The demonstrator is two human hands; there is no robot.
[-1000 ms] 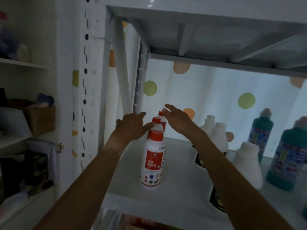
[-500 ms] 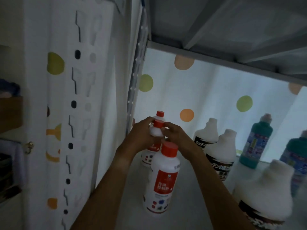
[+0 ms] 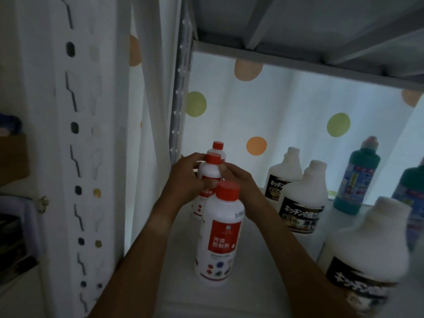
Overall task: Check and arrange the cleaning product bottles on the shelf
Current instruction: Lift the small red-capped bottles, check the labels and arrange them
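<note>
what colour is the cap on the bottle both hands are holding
Red cap, head view.

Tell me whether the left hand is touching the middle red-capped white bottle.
Touching. The head view shows the left hand with fingers curled round the upper body of the middle red-capped white plastic bottle, no gap between them.

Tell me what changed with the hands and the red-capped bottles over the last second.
Both hands closed in: the left hand and right hand, open and reaching a second ago, now grip the middle red-capped bottle from either side. The front red-capped bottle and the rear one stayed standing.
</note>
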